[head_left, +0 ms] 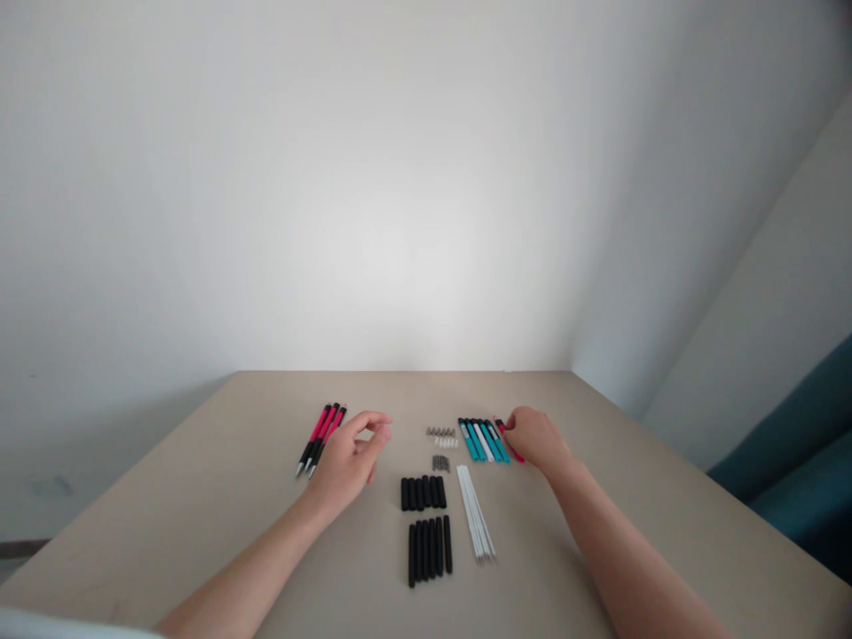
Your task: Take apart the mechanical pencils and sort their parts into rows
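My right hand [534,434] is at the right end of a row of pen barrels, its fingers closed on a red pen barrel [517,456] with a black end. Beside it lie several teal pen barrels [475,441] and a white one [484,442]. My left hand [351,454] hovers over the table left of the middle, fingers bent and a small gap between thumb and forefinger; nothing shows in it. Just left of that hand, three red-and-black pens [320,437] with silver tips lie side by side, partly behind the hand.
On the table [219,532], between my arms, lie two rows of black tubes, shorter ones [423,493] and longer ones [429,550]. White pen refills [475,515] lie to their right. Farther back are springs [440,432], small clear pieces [445,442] and small grey metal parts [440,463].
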`<action>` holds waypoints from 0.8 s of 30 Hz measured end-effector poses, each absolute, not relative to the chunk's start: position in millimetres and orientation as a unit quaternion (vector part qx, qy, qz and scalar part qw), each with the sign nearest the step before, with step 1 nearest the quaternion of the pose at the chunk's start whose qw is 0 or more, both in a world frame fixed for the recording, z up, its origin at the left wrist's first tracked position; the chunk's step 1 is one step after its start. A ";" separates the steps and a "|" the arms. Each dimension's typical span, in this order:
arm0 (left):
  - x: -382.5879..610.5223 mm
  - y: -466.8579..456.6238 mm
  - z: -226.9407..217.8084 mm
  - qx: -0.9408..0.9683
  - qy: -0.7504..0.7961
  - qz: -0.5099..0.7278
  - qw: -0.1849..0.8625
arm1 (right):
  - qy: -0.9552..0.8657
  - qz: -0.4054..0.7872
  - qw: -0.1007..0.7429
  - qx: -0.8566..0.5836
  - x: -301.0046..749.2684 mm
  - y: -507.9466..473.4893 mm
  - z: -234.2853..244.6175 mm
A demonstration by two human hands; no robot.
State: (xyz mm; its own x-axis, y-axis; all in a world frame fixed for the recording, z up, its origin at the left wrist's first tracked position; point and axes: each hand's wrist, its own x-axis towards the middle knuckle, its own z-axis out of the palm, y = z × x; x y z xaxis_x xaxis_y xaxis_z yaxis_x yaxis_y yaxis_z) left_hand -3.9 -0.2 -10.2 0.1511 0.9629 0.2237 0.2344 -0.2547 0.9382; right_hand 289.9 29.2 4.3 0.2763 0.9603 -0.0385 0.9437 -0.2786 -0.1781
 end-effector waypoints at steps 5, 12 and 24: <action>-4.0 -0.4 -10.3 0.644 0.461 0.458 0.404 | -0.603 0.077 0.060 -0.791 288.2 27.3 5.5; -9.6 6.7 -12.2 0.649 0.482 0.464 0.361 | -0.608 0.076 0.062 -0.788 286.2 26.8 5.8; -51.1 24.0 5.4 0.583 0.770 0.254 0.047 | -0.597 0.047 0.118 -0.792 277.0 22.4 15.5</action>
